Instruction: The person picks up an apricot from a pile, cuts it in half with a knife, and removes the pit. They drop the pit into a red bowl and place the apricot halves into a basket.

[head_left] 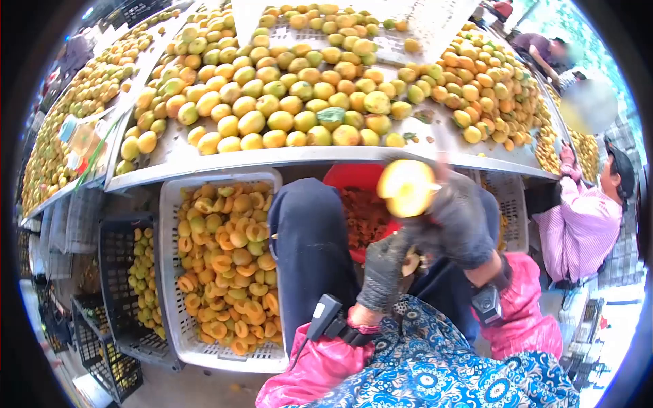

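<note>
My right hand (464, 221), in a dark glove and smeared by motion, is above my lap with a cut apricot (408, 188) at its fingers, the bright yellow flesh facing up. Just below and to the left, my left hand (385, 272) wears a dark grey glove. Its fingers are curled beside a small pale thing (410, 262) that I cannot make out. Between my knees stands a red bucket (333, 178) containing brown-red apricot pits (357, 214), partly hidden by my hands.
Whole apricots (272, 102) are heaped on the metal-edged table (238, 160) ahead. A white crate (166, 272) of apricot halves stands left of my knee, beside a black crate (112, 285) with greener fruit. A person in a pink striped top (578, 228) sits at the right.
</note>
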Motion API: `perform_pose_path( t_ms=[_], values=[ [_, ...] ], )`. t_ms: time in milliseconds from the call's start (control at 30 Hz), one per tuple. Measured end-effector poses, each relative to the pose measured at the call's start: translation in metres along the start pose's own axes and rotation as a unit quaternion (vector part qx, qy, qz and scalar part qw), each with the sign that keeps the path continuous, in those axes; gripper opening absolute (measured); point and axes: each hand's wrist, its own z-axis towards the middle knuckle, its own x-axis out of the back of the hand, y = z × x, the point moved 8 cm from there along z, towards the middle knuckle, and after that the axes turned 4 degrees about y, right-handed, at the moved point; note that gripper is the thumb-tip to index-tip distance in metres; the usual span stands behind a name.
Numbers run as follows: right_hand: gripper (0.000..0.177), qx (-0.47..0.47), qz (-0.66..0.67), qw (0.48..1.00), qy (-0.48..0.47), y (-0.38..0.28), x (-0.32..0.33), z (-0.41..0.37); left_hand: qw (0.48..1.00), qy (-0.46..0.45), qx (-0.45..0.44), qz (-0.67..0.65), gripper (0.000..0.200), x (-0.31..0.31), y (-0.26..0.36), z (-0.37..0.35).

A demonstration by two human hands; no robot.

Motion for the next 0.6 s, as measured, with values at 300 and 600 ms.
perform_pose_path(
  t_ms=[300,600],
  values=[
    [0.031,-0.35,0.369,0.858,0.073,0.018,-0.006,0.002,0.909,0.135,0.286,-0.271,0.058,-0.009,-0.033,-0.011],
    [0.026,-0.267,0.318,0.909,0.022,0.024,0.011,-0.016,0.903,0.127,0.347,-0.219,0.058,-0.02,-0.059,-0.014]
  ],
)
